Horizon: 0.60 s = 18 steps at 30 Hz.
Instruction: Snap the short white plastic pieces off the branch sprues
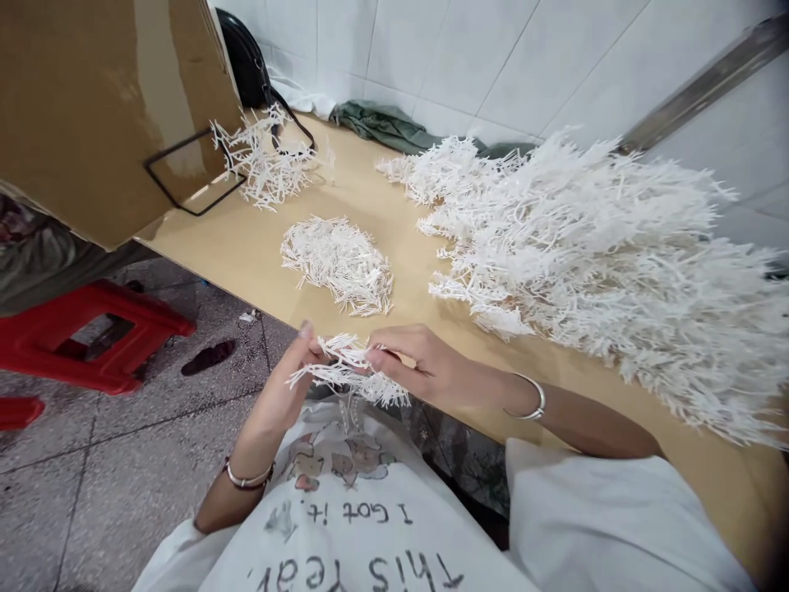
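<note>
My left hand and my right hand are both closed on one white plastic branch piece with many thin prongs, held in front of my chest just off the table's near edge. On the tan table beyond my hands lies a small heap of loose white sticks. To the right a big mound of white branched pieces covers much of the table. A smaller tangle of stripped white stems lies at the far left of the table.
A brown cardboard box stands at the table's left end. Beside it on the tiled floor sits a red plastic stool. A black bag and green cloth lie against the white tiled wall.
</note>
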### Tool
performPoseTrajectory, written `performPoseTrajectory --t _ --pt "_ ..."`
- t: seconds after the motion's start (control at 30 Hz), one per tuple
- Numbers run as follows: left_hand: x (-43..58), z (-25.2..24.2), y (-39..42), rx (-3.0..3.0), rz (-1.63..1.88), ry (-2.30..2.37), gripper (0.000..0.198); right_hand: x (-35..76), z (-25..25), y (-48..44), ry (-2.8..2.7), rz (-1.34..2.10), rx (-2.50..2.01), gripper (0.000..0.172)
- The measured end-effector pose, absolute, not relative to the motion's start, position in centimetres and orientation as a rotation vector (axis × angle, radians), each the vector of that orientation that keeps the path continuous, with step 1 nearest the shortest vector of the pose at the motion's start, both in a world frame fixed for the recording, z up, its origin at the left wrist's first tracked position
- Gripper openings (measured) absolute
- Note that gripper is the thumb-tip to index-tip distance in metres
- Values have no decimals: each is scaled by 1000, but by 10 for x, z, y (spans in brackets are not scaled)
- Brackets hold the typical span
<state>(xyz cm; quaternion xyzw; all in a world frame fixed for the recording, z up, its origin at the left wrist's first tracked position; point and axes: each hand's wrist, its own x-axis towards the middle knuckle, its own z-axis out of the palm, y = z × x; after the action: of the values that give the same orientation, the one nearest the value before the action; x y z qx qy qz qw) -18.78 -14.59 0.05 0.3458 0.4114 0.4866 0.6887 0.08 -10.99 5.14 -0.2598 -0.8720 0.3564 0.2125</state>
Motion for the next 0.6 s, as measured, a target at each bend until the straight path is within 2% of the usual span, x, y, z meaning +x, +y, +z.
performPoseTrajectory --t 0.07,0.13,0.17,0.23,0.3,0.47,0.6 --pt "-189 -2 -154 784 1115 794 72 0 48 -113 -2238 1216 -781 33" --pt "-188 -5 -163 860 1186 702 75 -1 46 -118 -2070 1391 -812 34" --pt "-187 -7 -167 915 1220 697 70 -1 45 -120 -2021 1456 -818 35" --pt "-182 -9 -173 1000 1238 799 45 -2 42 -124 -2021 1529 -813 35" --pt "-177 -8 -175 1033 1227 995 28 -3 39 -126 -2106 1490 -801 33" --pt "-171 -3 -167 1040 1231 1193 33 -9 27 -122 -2155 1226 -910 35" --pt "-176 -13 -160 1022 1237 1112 35 -17 20 -115 -2010 1571 -904 43"
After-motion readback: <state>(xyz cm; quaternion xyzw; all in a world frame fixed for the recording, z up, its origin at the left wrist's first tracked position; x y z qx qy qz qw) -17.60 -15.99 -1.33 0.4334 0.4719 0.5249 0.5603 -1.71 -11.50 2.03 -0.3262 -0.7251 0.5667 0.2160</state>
